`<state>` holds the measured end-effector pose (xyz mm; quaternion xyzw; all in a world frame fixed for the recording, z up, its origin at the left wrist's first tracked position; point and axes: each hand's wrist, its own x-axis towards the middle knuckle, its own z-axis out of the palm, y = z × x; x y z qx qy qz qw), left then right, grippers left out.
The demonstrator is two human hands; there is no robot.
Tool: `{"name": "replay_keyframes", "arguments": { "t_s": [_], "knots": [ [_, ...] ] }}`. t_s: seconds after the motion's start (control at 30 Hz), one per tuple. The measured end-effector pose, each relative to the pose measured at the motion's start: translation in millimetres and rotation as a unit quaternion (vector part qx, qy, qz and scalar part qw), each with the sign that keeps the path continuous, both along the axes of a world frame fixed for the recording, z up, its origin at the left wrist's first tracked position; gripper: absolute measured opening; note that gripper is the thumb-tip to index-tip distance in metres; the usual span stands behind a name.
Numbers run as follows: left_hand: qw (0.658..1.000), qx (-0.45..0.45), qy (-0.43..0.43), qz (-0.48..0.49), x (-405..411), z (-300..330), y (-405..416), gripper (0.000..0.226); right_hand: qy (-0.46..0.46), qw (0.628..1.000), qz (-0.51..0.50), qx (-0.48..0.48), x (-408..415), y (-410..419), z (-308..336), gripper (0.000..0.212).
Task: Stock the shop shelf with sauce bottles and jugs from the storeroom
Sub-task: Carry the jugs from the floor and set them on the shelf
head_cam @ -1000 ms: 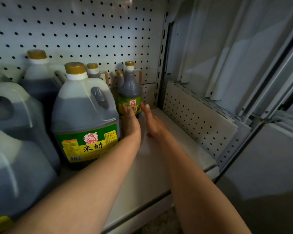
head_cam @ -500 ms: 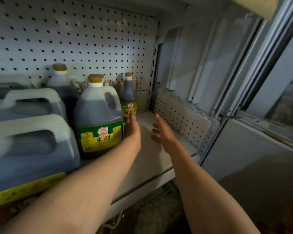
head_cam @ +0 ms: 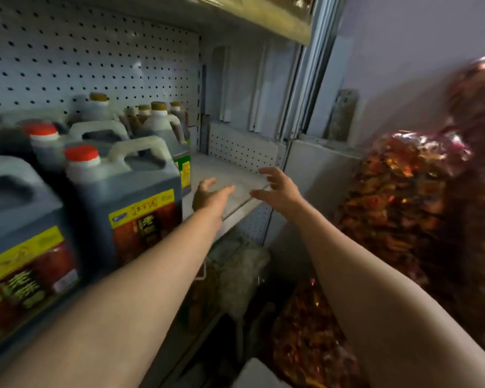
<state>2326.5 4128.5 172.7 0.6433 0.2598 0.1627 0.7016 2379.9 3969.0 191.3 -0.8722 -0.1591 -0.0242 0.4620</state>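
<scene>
Bare shelf (head_cam: 224,175) ahead of the fingertips
Jugs (head_cam: 129,191) crowd left of the fingers; snack bags (head_cam: 403,197) bulk to their right; pegboard panel (head_cam: 241,148) closes beyond.

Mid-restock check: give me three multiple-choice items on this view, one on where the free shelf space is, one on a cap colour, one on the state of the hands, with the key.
1. Where is the bare stretch of shelf?
A. Right of the jugs, beside the perforated side panel
B. Left of the jugs
C. Behind the jugs

2. What colour is the cap on the front jug, the one with the red and yellow label?
A. Gold
B. Red
C. Blue

3. What are the left hand and right hand doing?
A. Both grip a jug
B. One pinches a bottle cap
C. Both are open and hold nothing

Key: 1 A, the bare surface lies between the jugs and the side panel. 2 B, its cap is red; gold caps sit further back. 3 C, the fingers are spread above the shelf edge with nothing in them.
</scene>
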Motion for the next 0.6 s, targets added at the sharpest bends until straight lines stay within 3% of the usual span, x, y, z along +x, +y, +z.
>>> {"name": "replay_keyframes", "arguments": {
  "t_s": [0.23, 0.6],
  "knots": [
    [0.984, 0.114, -0.056, -0.125, -143, -7, -35, 0.058, -0.039, 0.989, -0.123, -0.072, -170, -60, -3, 0.063],
    [0.950, 0.106, -0.073, -0.283, -311, -13, -135, 0.059, 0.003, 0.969, -0.240, -0.050, -408, -176, 5, 0.066]
  ]
}}
